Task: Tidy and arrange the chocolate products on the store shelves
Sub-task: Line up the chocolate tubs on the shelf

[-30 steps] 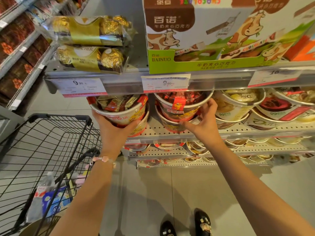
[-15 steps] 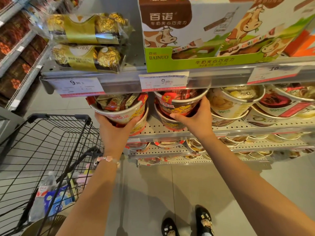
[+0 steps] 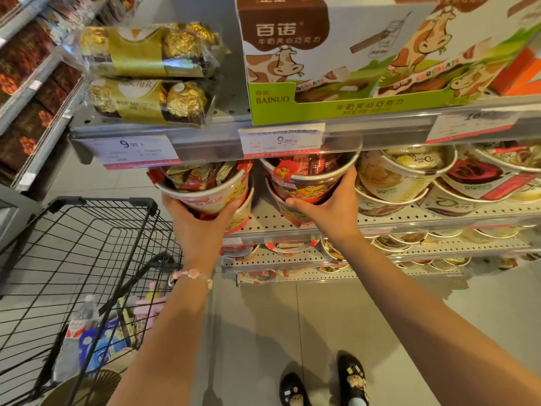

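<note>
The left hand (image 3: 199, 227) cupped a white-and-red paper tub of wrapped chocolates (image 3: 206, 187) from below; at its 3 o'clock the right hand (image 3: 330, 209) gripped a red paper tub (image 3: 306, 178), its top hidden behind the grey metal shelf edge (image 3: 205, 148).

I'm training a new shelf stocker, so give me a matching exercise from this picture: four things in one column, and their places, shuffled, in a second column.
Things
1. white tub of red-wrapped chocolates
2. green BAINUO cow-print carton
3. clear plastic water bottle
4. red cartoon-print chocolate tub

Places
A. in the black wire cart
B. gripped by the right hand
C. on the upper shelf
D. gripped by the left hand

Pairs: 1-D, 2-C, 3-A, 4-B
</note>
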A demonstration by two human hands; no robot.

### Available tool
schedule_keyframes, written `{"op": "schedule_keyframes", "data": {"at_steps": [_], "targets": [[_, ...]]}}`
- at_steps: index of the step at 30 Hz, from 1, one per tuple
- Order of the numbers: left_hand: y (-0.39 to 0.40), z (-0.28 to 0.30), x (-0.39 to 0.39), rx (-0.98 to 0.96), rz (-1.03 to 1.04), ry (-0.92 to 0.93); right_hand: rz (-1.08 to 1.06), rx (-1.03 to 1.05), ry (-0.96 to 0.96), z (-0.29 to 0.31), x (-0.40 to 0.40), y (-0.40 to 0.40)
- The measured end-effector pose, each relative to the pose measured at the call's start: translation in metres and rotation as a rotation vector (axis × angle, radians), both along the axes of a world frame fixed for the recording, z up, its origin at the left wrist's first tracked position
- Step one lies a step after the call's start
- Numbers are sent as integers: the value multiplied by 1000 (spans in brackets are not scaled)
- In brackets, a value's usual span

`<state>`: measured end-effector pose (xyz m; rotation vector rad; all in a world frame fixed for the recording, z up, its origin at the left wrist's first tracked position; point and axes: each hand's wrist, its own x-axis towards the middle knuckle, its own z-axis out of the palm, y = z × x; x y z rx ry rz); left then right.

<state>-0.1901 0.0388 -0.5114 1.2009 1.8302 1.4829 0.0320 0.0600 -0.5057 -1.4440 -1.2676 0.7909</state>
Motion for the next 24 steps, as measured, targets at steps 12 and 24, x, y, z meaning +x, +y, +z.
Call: {"op": "schedule_keyframes", "data": {"at_steps": [12,24], "targets": [[-4,5,6,4,-20,7,40,-7,-14,5,2,-1],[-37,9,34,123,17,-15,82,62,-28,13,20,-39]]}}
